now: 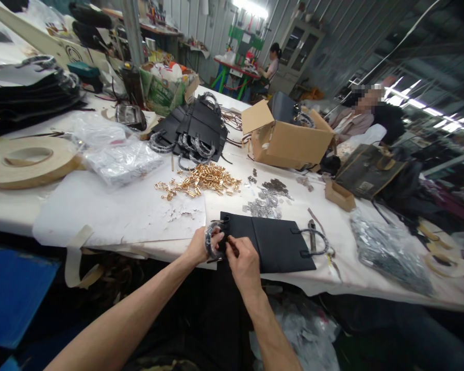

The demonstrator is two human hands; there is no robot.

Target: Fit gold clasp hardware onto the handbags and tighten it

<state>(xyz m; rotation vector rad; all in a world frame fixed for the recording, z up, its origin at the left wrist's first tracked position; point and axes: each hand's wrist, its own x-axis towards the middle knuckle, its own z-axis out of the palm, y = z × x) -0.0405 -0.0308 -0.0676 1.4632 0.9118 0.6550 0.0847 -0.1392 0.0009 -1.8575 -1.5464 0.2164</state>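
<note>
A flat black handbag piece (276,242) lies at the table's front edge, with a wrapped handle (322,241) at its right end. My left hand (201,244) is closed around its left end, beside the other plastic-wrapped handle (210,238). Close by, my right hand (244,257) has thumb and fingers pinched together against the black material; what lies between the fingertips is too small to name. Beyond my hands spreads a heap of gold-coloured metal fittings (211,178). Silver metal plates (268,201) lie scattered to the right of them.
Several stacked black bag pieces (201,123) lie behind the fittings. An open cardboard box (294,141) stands at the back right. On the left are a tape roll (0,172) and plastic-wrapped packs (119,157); a clear bag (386,252) lies right. Two other people sit farther back.
</note>
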